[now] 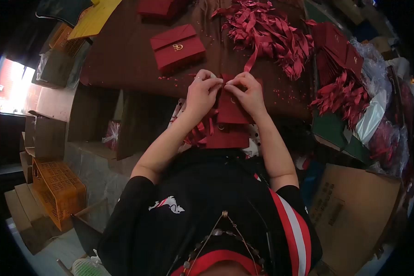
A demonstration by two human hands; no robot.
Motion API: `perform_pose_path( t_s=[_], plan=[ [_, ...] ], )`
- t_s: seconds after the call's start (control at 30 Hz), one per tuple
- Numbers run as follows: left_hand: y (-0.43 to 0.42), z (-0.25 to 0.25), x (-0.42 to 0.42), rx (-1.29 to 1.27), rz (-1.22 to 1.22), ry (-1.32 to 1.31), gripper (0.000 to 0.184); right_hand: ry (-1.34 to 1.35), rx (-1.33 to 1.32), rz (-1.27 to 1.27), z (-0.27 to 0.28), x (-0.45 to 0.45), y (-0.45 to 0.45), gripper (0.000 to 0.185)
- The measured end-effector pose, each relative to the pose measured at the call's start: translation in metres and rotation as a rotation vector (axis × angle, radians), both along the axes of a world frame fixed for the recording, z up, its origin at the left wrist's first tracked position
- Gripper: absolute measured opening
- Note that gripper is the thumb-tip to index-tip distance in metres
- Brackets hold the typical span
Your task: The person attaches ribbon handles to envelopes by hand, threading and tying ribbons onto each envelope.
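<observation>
bright opening point(14, 85), left | brown-covered table point(124, 55) | pale floor point(60, 250), lower left

- Left hand point(204, 92): thumb and forefinger pinched together, the other fingers curled.
- Right hand point(248, 93): a similar pinch, its fingertips just beside the left's (whether touching is too small to tell).
- Left forearm point(169, 133): bare, slanting forward and inward.
- Right forearm point(276, 142): bare, reaching forward more steeply.

The single head-worn view, wide and rounded at its rims, looks forward and steeply down from just short of the worktop point(124, 50), close over a black shirt point(207, 184) on the worktop's near side.
</observation>
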State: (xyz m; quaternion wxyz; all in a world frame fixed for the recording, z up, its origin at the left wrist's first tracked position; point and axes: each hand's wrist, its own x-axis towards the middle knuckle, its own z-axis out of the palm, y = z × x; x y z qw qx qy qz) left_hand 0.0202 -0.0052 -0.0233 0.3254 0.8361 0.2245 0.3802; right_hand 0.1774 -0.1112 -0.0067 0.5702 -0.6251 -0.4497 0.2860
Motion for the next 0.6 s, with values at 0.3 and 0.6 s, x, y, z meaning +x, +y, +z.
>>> perform_pose_path(
  t_s=[0.3,0.6],
  plan=[
    [0.053,0.030,-0.033,0.197,0.323,0.232,0.006,-0.446,0.088,-0.202,-0.014,0.013,-0.001,0.026],
    [-0.011,0.042,-0.025,0.439,-0.009,0.169,0.040,-0.326,0.057,-0.224,-0.008,0.021,0.008,0.024]
  ],
)
